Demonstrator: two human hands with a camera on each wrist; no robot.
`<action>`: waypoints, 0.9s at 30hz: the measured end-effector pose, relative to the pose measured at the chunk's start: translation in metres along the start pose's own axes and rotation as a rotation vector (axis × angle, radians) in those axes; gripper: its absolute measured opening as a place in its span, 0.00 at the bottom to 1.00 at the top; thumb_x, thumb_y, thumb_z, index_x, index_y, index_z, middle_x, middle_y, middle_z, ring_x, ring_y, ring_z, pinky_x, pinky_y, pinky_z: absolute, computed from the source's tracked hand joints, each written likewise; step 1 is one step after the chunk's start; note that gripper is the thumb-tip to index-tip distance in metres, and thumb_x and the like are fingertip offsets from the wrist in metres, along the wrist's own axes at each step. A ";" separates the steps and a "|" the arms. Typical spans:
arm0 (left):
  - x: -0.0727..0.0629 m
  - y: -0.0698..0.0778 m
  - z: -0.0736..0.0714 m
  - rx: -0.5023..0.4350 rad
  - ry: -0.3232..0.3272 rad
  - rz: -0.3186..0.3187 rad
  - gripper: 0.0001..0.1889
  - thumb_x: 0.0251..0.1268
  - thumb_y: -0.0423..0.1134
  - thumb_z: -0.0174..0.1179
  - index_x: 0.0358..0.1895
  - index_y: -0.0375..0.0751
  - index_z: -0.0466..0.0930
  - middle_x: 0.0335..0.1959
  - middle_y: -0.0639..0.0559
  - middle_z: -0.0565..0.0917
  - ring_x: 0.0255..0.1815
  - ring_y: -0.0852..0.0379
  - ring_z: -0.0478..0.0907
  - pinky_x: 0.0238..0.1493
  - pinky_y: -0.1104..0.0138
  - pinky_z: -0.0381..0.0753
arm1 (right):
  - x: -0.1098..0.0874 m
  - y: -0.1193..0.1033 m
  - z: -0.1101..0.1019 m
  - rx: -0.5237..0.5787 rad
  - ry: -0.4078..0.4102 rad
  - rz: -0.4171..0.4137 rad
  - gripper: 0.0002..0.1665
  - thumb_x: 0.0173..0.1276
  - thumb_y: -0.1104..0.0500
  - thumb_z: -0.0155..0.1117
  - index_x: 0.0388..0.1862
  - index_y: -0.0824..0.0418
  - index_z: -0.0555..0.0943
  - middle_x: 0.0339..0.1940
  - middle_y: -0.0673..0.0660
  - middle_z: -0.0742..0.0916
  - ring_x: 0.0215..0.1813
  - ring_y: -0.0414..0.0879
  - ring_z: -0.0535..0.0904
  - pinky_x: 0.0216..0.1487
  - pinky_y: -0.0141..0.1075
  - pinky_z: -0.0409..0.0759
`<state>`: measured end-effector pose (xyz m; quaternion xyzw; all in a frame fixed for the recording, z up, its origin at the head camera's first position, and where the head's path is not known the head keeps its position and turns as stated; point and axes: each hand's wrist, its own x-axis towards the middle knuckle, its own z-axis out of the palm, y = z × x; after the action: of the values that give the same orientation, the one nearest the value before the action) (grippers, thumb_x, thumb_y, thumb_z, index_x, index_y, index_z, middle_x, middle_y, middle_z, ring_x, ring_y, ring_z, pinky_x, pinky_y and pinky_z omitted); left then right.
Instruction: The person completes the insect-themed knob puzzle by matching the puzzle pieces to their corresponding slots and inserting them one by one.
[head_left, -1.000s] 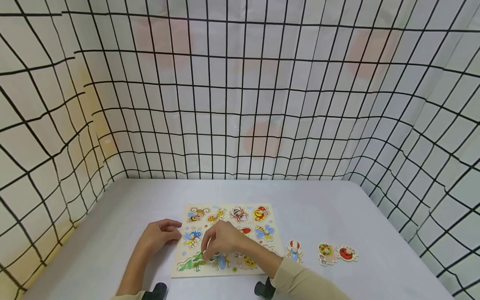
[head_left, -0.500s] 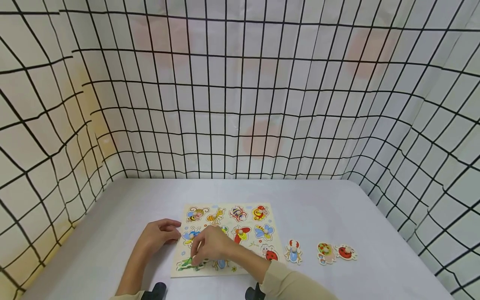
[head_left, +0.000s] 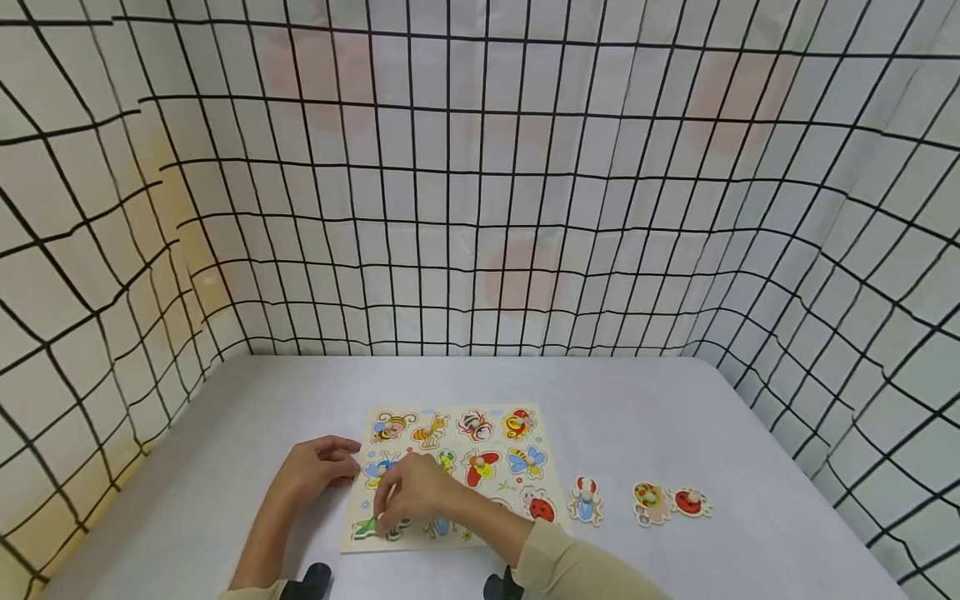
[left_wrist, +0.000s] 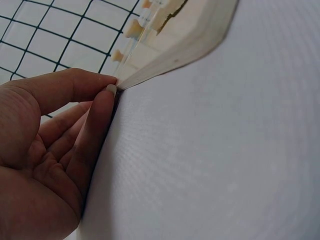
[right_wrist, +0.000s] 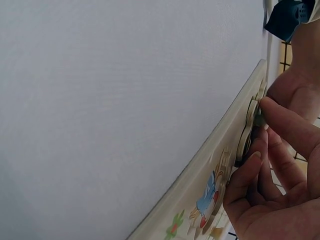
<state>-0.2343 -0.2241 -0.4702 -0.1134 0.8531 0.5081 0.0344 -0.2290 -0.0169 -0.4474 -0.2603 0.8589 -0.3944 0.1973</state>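
Note:
A wooden peg puzzle board (head_left: 546,483) with insect pictures lies flat on the table. My right hand (head_left: 420,492) pinches a green grasshopper puzzle piece (head_left: 365,529) at the board's lower left; the hand covers part of it. In the right wrist view thumb and fingers meet at the knob of the piece (right_wrist: 246,137), whose edge stands slightly proud of the board. My left hand (head_left: 318,468) rests on the table to the left, its relaxed fingertips touching the board's left edge (left_wrist: 165,72).
Right of the board lie three loose pieces: a blue beetle with red pincers (head_left: 586,502), a piece with a spotted yellow-green round (head_left: 650,504) and a red ladybug (head_left: 691,502). Black grid lines cover the white walls (head_left: 480,208) around the white table (head_left: 637,417).
My right hand has moved left and slightly down along the board with the grasshopper piece, uncovering pictures in the middle. The left hand keeps its place.

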 end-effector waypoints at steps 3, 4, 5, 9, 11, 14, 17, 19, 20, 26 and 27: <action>0.000 0.000 0.000 0.008 -0.001 0.003 0.17 0.60 0.33 0.69 0.53 0.34 0.84 0.29 0.53 0.87 0.29 0.57 0.80 0.36 0.67 0.78 | -0.001 -0.002 0.000 0.002 -0.001 0.005 0.10 0.48 0.61 0.83 0.21 0.51 0.87 0.14 0.43 0.83 0.21 0.34 0.74 0.27 0.27 0.66; 0.001 -0.001 0.000 0.009 -0.002 0.004 0.17 0.60 0.33 0.69 0.53 0.35 0.84 0.29 0.53 0.87 0.29 0.57 0.80 0.36 0.68 0.78 | -0.002 -0.002 -0.001 -0.001 -0.001 0.004 0.10 0.48 0.61 0.83 0.21 0.51 0.87 0.14 0.43 0.83 0.21 0.34 0.74 0.28 0.27 0.66; 0.001 -0.001 0.000 0.010 -0.002 0.004 0.17 0.60 0.33 0.69 0.53 0.35 0.84 0.29 0.53 0.87 0.29 0.57 0.80 0.36 0.68 0.78 | -0.002 -0.003 -0.001 -0.001 0.000 0.007 0.10 0.48 0.61 0.83 0.21 0.52 0.87 0.14 0.43 0.83 0.21 0.34 0.74 0.28 0.27 0.66; 0.001 -0.001 0.000 0.011 -0.006 0.010 0.18 0.60 0.34 0.69 0.53 0.35 0.84 0.30 0.53 0.87 0.30 0.57 0.80 0.36 0.68 0.79 | -0.004 -0.006 -0.001 0.000 0.005 0.014 0.10 0.49 0.61 0.83 0.22 0.53 0.87 0.14 0.43 0.83 0.22 0.35 0.73 0.29 0.27 0.65; 0.001 -0.001 0.000 0.006 -0.007 0.009 0.18 0.60 0.34 0.70 0.53 0.35 0.84 0.30 0.53 0.87 0.30 0.57 0.80 0.36 0.68 0.79 | -0.005 -0.006 0.000 -0.001 0.006 0.013 0.09 0.49 0.61 0.82 0.22 0.53 0.87 0.14 0.43 0.83 0.23 0.34 0.73 0.30 0.27 0.65; 0.001 -0.001 -0.001 0.000 -0.008 0.007 0.18 0.59 0.35 0.70 0.53 0.35 0.84 0.30 0.53 0.87 0.29 0.57 0.80 0.36 0.67 0.79 | -0.005 -0.006 0.001 -0.008 0.006 0.010 0.09 0.50 0.61 0.82 0.23 0.52 0.87 0.15 0.43 0.83 0.23 0.34 0.73 0.30 0.27 0.66; 0.001 -0.001 -0.001 -0.006 -0.009 0.007 0.19 0.59 0.35 0.70 0.53 0.35 0.84 0.30 0.53 0.87 0.29 0.57 0.80 0.35 0.67 0.79 | -0.004 -0.005 0.002 -0.013 0.006 0.012 0.09 0.50 0.60 0.82 0.22 0.51 0.87 0.15 0.43 0.83 0.24 0.34 0.73 0.31 0.27 0.66; 0.001 -0.001 -0.001 -0.001 -0.009 0.003 0.18 0.58 0.35 0.70 0.53 0.35 0.84 0.30 0.53 0.87 0.29 0.57 0.80 0.35 0.67 0.79 | -0.003 -0.005 0.003 -0.012 0.006 0.017 0.09 0.50 0.60 0.82 0.22 0.50 0.87 0.15 0.43 0.83 0.24 0.34 0.74 0.31 0.27 0.66; 0.001 -0.001 -0.001 -0.001 -0.011 0.005 0.18 0.58 0.35 0.70 0.53 0.35 0.84 0.30 0.53 0.87 0.29 0.56 0.80 0.35 0.67 0.79 | -0.003 -0.005 0.003 -0.012 0.007 0.019 0.09 0.50 0.60 0.82 0.22 0.50 0.87 0.15 0.43 0.83 0.24 0.34 0.74 0.33 0.28 0.66; 0.001 -0.001 -0.001 -0.002 -0.014 0.006 0.19 0.58 0.35 0.70 0.53 0.35 0.84 0.31 0.52 0.87 0.29 0.57 0.81 0.35 0.68 0.79 | -0.005 -0.005 0.003 -0.026 0.014 0.014 0.09 0.50 0.61 0.82 0.23 0.51 0.87 0.14 0.42 0.83 0.24 0.35 0.74 0.37 0.29 0.66; 0.001 -0.001 -0.001 -0.003 -0.013 0.005 0.19 0.58 0.35 0.70 0.53 0.35 0.84 0.31 0.52 0.87 0.29 0.57 0.81 0.35 0.68 0.79 | -0.005 -0.005 0.003 -0.027 0.015 0.013 0.09 0.50 0.61 0.82 0.23 0.51 0.87 0.14 0.42 0.83 0.24 0.35 0.74 0.37 0.29 0.66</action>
<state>-0.2348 -0.2255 -0.4707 -0.1080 0.8524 0.5101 0.0385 -0.2219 -0.0183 -0.4451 -0.2542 0.8673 -0.3836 0.1898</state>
